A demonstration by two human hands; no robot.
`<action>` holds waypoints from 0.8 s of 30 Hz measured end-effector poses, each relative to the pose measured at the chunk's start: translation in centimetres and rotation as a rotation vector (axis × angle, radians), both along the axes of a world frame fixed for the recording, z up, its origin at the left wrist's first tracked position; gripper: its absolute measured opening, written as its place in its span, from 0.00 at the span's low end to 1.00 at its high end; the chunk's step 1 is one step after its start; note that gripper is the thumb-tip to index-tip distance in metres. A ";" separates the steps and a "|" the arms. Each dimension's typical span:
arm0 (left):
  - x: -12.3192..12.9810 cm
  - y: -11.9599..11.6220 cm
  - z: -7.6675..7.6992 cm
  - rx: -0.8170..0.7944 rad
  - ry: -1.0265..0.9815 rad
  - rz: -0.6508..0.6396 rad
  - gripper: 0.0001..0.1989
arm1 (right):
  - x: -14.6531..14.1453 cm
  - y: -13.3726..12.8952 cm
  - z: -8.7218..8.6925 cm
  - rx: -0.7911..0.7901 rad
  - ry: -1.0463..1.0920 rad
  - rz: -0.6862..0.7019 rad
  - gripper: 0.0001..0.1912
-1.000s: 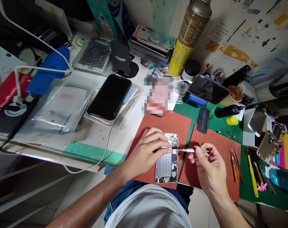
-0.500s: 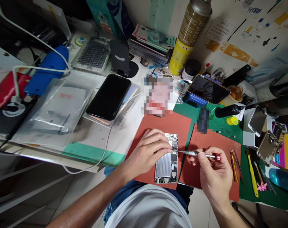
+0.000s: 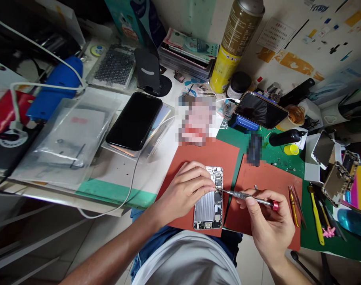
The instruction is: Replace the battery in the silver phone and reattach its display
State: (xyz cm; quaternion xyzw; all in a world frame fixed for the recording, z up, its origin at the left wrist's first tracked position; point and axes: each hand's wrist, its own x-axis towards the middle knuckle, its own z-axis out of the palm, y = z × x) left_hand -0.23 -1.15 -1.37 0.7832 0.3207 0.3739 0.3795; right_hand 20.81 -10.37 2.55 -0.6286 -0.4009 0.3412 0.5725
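An opened phone [image 3: 208, 208] with its inner parts bare lies on a reddish-brown mat [image 3: 180, 158]. My left hand [image 3: 192, 184] rests over its upper left part, fingers closed, the fingertips meeting the screwdriver's tip; anything between them is too small to make out. In my right hand [image 3: 266, 215] is a slim metal screwdriver [image 3: 242, 195] with a red end cap, gripped between thumb and fingers. Its shaft points left, and the tip is over the phone's upper part.
A black phone [image 3: 134, 120] lies left on plastic sleeves. Tweezers [image 3: 293, 206] and a yellow tool [image 3: 316, 217] lie at right. Behind stand a spray can [image 3: 236, 43], a phone on a blue stand [image 3: 261, 110] and a black bottle [image 3: 287, 137].
My right hand has shifted slightly right and down, and the screwdriver now slants more, its red end lower. My left hand has barely moved.
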 end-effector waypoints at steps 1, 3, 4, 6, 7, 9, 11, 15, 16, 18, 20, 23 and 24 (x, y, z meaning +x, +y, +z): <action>0.0 0.0 0.0 0.000 0.006 -0.001 0.04 | 0.0 -0.1 0.0 0.005 -0.016 0.006 0.10; -0.1 0.0 0.0 0.004 0.014 -0.006 0.04 | 0.0 -0.4 0.0 0.030 -0.064 0.030 0.11; -0.1 0.0 0.0 0.010 0.016 -0.008 0.04 | 0.1 -0.5 -0.1 0.046 -0.092 0.046 0.11; 0.0 0.1 0.1 0.028 0.027 -0.017 0.05 | 0.2 -0.7 -0.1 0.083 -0.150 0.081 0.13; 0.0 0.1 0.1 0.037 0.036 -0.022 0.05 | 0.4 -0.8 -0.1 0.099 -0.180 0.102 0.14; 0.0 0.1 0.0 0.057 0.058 -0.031 0.06 | 0.6 -0.9 -0.1 0.119 -0.239 0.146 0.15; 0.0 0.0 -0.1 0.070 0.082 -0.042 0.07 | 0.9 -0.8 0.1 0.130 -0.291 0.187 0.16; 0.0 0.0 -0.2 0.074 0.115 -0.064 0.07 | 1.0 -0.7 0.4 0.137 -0.319 0.219 0.16; 0.0 0.0 -0.2 0.073 0.117 -0.067 0.07 | 1.0 -0.7 0.4 0.131 -0.300 0.216 0.16; 0.1 0.0 -0.2 0.068 0.118 -0.070 0.07 | 1.0 -0.7 0.5 0.099 -0.228 0.192 0.14; 0.1 0.0 0.0 0.065 0.119 -0.061 0.06 | 0.9 -0.6 0.5 0.048 -0.139 0.150 0.12; 0.2 0.0 0.2 0.052 0.113 -0.033 0.05 | 0.8 -0.3 0.5 -0.025 -0.021 0.088 0.09; 0.3 -0.1 0.3 0.046 0.107 -0.023 0.04 | 0.9 -0.2 0.4 -0.045 0.012 0.068 0.09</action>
